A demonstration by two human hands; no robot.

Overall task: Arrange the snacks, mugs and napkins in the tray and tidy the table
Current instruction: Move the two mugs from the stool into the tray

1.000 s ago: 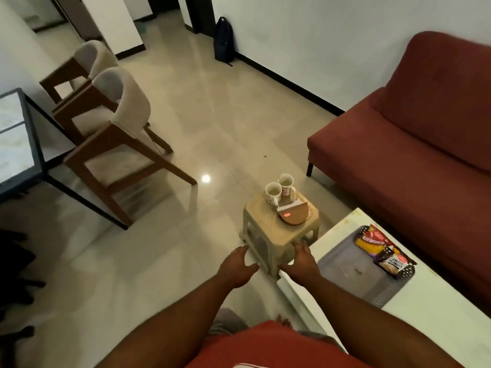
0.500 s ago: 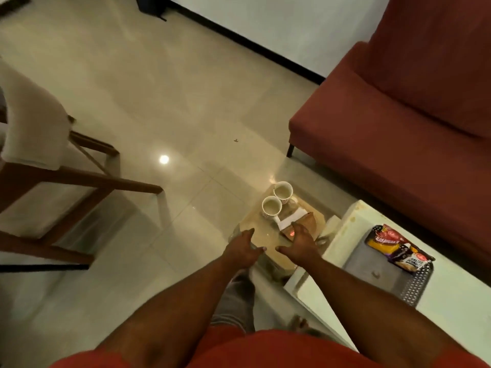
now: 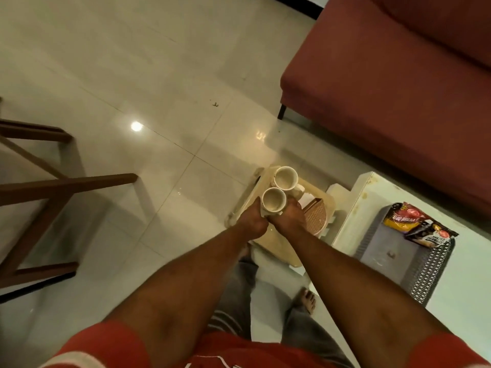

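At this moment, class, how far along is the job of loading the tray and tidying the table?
Done: two snack packets lie at one end of the grey tray on the white table. In hand: left hand and right hand close around the nearer mug on the small stool. Left: the second mug, the napkins and the wicker piece remain there.

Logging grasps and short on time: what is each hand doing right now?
Left hand: closed on the near mug, from its left side.
Right hand: closed on the same mug, from its right side.
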